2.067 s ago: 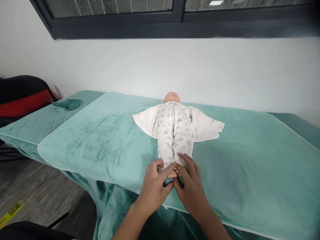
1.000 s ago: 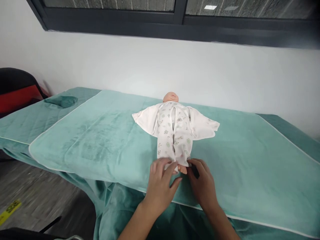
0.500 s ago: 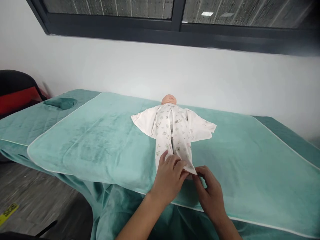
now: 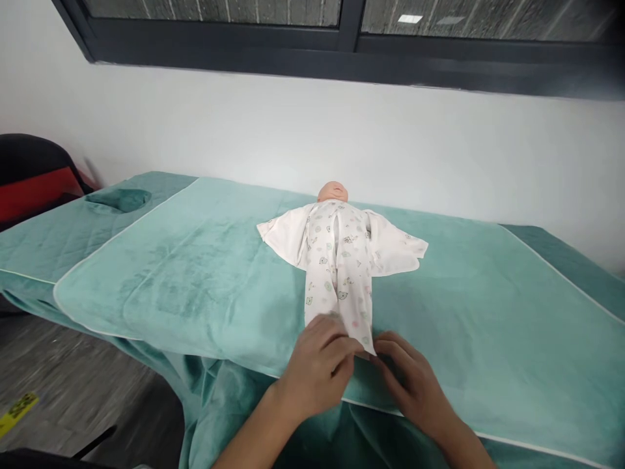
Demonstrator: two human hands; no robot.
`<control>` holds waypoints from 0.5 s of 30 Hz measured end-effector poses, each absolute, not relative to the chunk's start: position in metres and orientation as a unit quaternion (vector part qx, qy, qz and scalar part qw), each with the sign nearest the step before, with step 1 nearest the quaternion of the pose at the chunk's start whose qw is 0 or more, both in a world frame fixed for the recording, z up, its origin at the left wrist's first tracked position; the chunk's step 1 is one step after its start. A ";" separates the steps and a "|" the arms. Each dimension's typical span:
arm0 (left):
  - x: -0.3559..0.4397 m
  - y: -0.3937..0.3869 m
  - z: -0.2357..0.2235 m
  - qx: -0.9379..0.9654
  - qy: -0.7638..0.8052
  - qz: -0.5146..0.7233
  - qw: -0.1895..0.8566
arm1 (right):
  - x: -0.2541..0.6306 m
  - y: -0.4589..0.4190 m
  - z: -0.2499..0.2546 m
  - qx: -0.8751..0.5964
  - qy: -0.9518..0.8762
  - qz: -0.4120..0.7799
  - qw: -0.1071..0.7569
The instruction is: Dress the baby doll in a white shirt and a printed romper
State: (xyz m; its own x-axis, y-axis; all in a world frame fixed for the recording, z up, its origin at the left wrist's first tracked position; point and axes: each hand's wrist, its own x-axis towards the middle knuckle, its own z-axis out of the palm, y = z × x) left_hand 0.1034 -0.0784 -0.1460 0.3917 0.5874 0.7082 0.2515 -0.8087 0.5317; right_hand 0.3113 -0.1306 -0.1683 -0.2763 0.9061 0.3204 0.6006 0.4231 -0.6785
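A baby doll (image 4: 333, 191) lies on its back on the green bed cover, its head toward the wall. It wears a white printed baby gown (image 4: 325, 260) with wide sleeves spread to both sides and a slit down the front. At the gown's lower end, my left hand (image 4: 319, 365) has its fingers closed on the hem; the fingers hide part of the cloth. My right hand (image 4: 410, 378) pinches the hem's right corner between thumb and fingers. The doll's feet are mostly hidden by cloth and hands.
The green cover (image 4: 195, 273) drapes over the bed's front edge. A face hole (image 4: 118, 200) lies at the left end. Beyond stand a white wall (image 4: 219, 124) and a dark window frame (image 4: 293, 55). A black and red chair (image 4: 39, 176) is at far left.
The gown's right lower corner has been drawn down and slightly left, so its front panels lie straighter. My left hand has shifted lower, its fingers more curled; my right hand still pinches the corner.
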 end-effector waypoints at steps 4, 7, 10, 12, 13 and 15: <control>0.085 -0.043 -0.160 0.758 0.366 0.514 0.166 | 0.333 -0.109 -0.171 -0.527 -0.758 0.193 0.331; 0.077 -0.004 -0.172 0.761 0.486 0.422 0.086 | 0.347 -0.076 -0.178 -0.589 -0.726 0.060 0.350; 0.078 0.028 -0.175 0.782 0.544 0.304 0.004 | 0.350 -0.036 -0.180 -0.599 -0.746 -0.036 0.289; 0.084 0.041 -0.173 0.793 0.555 0.249 -0.036 | 0.345 -0.012 -0.177 -0.598 -0.767 -0.054 0.228; 0.087 0.046 -0.172 0.795 0.558 0.231 -0.050 | 0.342 -0.003 -0.174 -0.598 -0.773 -0.059 0.202; 0.091 0.053 -0.171 0.795 0.565 0.208 -0.068 | 0.335 0.009 -0.170 -0.604 -0.775 -0.075 0.170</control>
